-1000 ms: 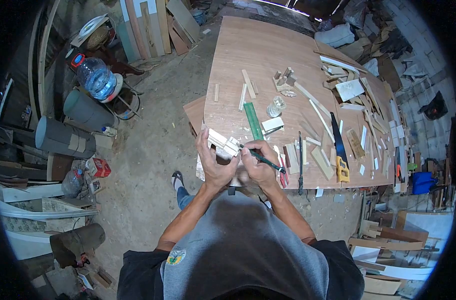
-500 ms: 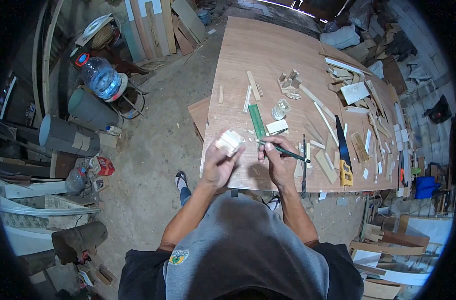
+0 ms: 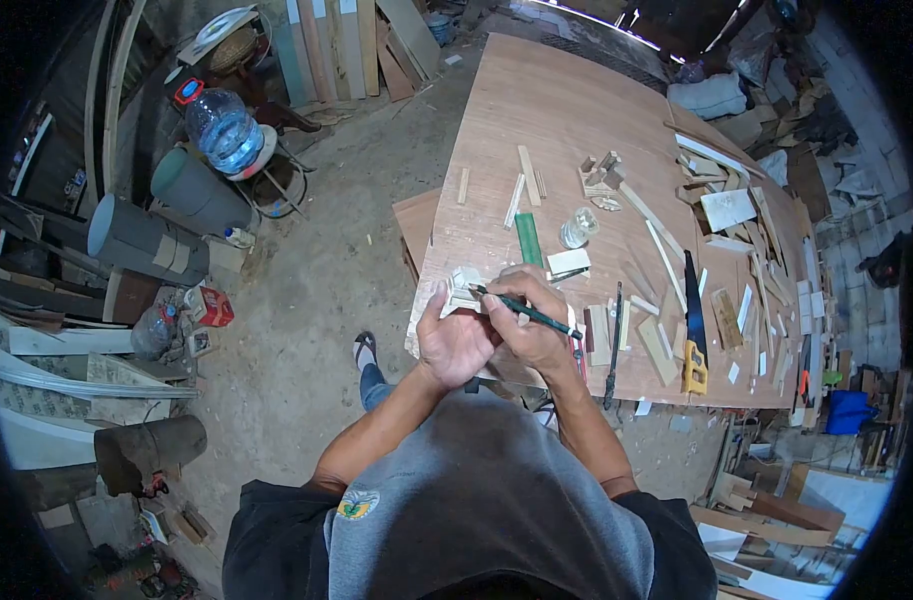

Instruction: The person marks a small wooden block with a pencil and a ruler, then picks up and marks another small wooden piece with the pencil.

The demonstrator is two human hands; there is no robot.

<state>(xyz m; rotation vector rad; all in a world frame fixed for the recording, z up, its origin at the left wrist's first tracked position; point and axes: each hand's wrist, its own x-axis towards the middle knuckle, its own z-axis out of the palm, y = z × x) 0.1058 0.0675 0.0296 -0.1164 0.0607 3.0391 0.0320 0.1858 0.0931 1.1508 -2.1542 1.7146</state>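
My left hand [image 3: 458, 345] holds a small pale wooden piece [image 3: 464, 284] at its fingertips, palm turned up, over the near left edge of the plywood table [image 3: 566, 90]. In my right hand [image 3: 528, 318] is a dark green pencil-like tool [image 3: 541, 317], its tip at the wooden piece. The two hands are close together. Just beyond them a green strip [image 3: 527, 238] lies on the table, partly hidden by my right hand. A glass jar [image 3: 579, 228] and a small white block [image 3: 568, 261] are to its right.
A saw with a yellow handle [image 3: 695, 366] lies at the right among wood strips. Farther right is a pile of offcuts [image 3: 728, 210]. A small wooden assembly [image 3: 601, 175] stands behind the jar. Left of the table, a water bottle [image 3: 223, 130] rests on a stool.
The wooden piece and the tool have come together, with my right hand moved left to meet my left. The view has shifted slightly, so the table appears farther right.
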